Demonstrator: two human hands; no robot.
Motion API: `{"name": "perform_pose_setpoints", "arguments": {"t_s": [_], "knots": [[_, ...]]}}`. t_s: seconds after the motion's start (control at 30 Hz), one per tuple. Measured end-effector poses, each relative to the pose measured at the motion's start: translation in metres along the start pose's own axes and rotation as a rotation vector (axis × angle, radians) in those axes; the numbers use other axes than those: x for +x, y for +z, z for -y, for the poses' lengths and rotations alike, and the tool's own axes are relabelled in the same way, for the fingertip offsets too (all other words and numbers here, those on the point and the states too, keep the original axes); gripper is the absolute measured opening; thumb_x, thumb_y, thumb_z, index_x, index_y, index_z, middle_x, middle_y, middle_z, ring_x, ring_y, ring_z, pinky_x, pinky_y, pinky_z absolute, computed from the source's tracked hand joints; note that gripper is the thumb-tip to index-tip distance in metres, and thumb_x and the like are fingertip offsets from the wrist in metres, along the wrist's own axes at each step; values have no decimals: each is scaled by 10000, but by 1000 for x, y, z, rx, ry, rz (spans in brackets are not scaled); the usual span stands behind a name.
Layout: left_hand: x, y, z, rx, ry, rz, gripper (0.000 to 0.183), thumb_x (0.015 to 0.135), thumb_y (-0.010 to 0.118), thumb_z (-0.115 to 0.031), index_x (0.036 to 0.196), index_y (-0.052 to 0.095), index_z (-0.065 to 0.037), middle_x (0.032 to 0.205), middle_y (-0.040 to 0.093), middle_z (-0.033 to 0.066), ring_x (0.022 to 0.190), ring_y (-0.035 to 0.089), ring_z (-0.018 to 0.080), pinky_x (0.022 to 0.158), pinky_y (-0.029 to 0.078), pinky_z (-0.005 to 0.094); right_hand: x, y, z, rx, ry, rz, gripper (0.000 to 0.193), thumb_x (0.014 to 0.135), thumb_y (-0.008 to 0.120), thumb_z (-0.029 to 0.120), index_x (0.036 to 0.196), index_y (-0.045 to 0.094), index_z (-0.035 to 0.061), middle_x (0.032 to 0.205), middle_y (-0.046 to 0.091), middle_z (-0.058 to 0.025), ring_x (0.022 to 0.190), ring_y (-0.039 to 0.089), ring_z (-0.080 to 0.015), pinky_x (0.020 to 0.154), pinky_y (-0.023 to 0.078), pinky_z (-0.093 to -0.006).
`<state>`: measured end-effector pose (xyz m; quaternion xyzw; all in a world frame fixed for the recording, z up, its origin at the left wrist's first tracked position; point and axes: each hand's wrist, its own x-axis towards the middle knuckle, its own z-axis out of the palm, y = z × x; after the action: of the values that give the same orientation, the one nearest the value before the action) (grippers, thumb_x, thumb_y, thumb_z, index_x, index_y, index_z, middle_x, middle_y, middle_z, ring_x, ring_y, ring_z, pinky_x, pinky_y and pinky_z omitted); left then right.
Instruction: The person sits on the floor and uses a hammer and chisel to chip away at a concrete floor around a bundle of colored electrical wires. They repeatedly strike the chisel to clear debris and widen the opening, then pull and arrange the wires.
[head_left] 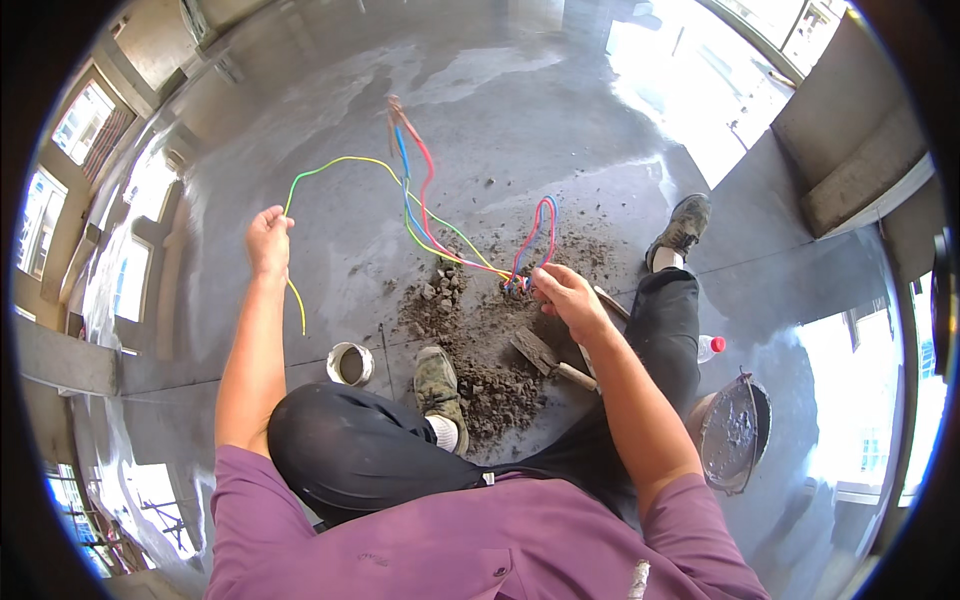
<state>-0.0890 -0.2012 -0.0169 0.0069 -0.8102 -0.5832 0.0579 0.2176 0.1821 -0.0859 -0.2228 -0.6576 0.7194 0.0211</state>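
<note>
My left hand (268,242) is raised at the left, its fingers pinched on a yellow-green wire (345,158), whose free end hangs below the hand. From there the wire arcs right and down to a bundle at floor level. My right hand (572,298) is closed at the base of that bundle, thumb and fingers on the wires; the exact grip is partly hidden. Red and blue wires (427,172) rise from it to a bent top. A smaller red and blue wire loop (546,215) stands just above my right hand.
Broken rubble and dirt (500,400) lie around the wires, between my shoes. A dirty flat-bladed tool with a handle (536,350) rests on the rubble. A small whitish pot (350,364) stands left; a mortar-stained bucket (735,430) and red-capped bottle (708,350) are right.
</note>
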Motion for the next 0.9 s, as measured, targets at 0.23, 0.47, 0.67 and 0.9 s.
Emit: {"name": "perform_pose_setpoints", "arguments": {"t_s": [0.23, 0.47, 0.67, 0.9], "knots": [[-17, 16, 61, 544, 162, 65, 485, 907, 533, -10, 1391, 506, -1, 1254, 626, 166, 1139, 610, 237, 979, 473, 334, -5, 55, -42, -217, -66, 36, 842, 929, 683, 339, 1538, 218, -10, 1452, 458, -245, 1277, 527, -311, 1065, 426, -397], [-65, 41, 4, 659, -84, 1167, 664, 889, 711, -257, 1436, 447, 12, 1384, 557, 208, 1268, 550, 271, 1063, 436, 370, 39, 117, -68, -579, -285, 102, 979, 885, 651, 273, 1533, 6, -77, 1487, 281, -405, 1383, 327, -520, 1158, 310, -487], [-105, 99, -51, 859, -79, 1534, 814, 949, 592, -505, 1479, 353, 64, 1480, 454, 247, 1390, 436, 313, 1151, 344, 382, 77, 120, -56, -771, -320, 159, 952, 886, 612, 217, 1532, -20, -82, 1434, 401, -345, 1308, 433, -472, 1120, 343, -492], [-94, 206, 32, 784, -23, 1444, 563, 965, 599, -386, 1379, 478, -24, 1306, 610, 218, 1224, 572, 305, 1036, 443, 400, 135, 78, -23, -712, -144, 269, 921, 903, 636, 217, 1564, 23, 29, 1328, 540, -327, 1198, 569, -449, 1018, 465, -500]]}}
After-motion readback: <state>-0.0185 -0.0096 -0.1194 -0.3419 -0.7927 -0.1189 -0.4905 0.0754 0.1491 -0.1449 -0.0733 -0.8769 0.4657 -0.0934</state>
